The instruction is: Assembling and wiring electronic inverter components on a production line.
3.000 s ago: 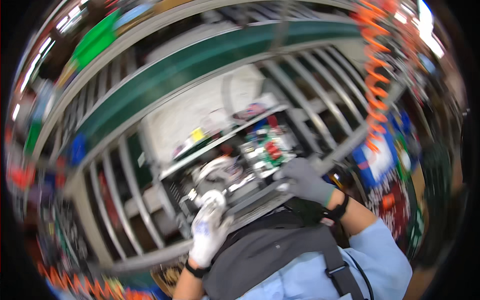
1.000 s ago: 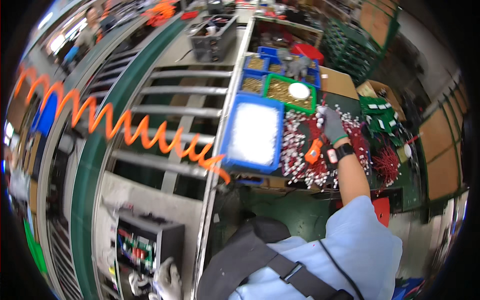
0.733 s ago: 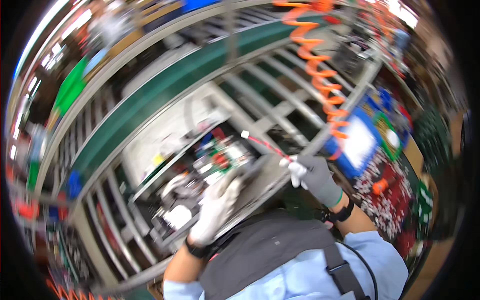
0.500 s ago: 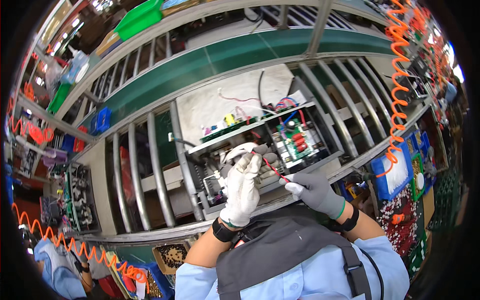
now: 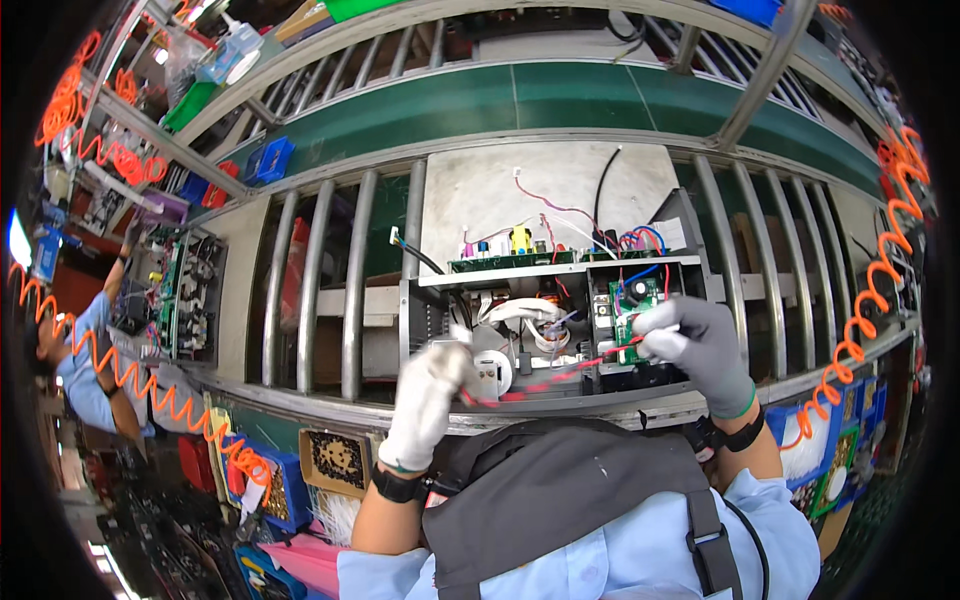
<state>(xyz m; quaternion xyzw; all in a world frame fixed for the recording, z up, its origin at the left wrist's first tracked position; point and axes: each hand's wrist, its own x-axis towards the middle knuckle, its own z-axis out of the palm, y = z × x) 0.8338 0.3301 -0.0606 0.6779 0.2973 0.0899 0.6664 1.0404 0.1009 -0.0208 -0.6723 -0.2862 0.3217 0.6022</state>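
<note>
A twisted red wire [image 5: 565,378] runs taut between my two gloved hands, low over the front of a grey metal equipment case [image 5: 688,345]. My left hand [image 5: 425,400], in a white glove and somewhat blurred, is closed on the wire's left end. In a grey glove, my right hand [image 5: 700,345] pinches the other end above the case's right compartment. A green circuit board [image 5: 628,300] shows there, partly covered by that hand. Inside the left compartment lie a white cable bundle [image 5: 530,315] and a white round part [image 5: 493,372].
The case sits on a pale board [image 5: 470,195] over a roller conveyor [image 5: 315,290]. Coiled orange hoses hang left [image 5: 130,385] and right [image 5: 870,300]. A box of dark screws [image 5: 337,458] and blue bins [image 5: 290,490] stand near left. Another person [image 5: 90,350] works at far left.
My hands have moved apart, the left one leftward out of the case's middle, stretching the red wire between them. The view has shifted, uncovering the white round part.
</note>
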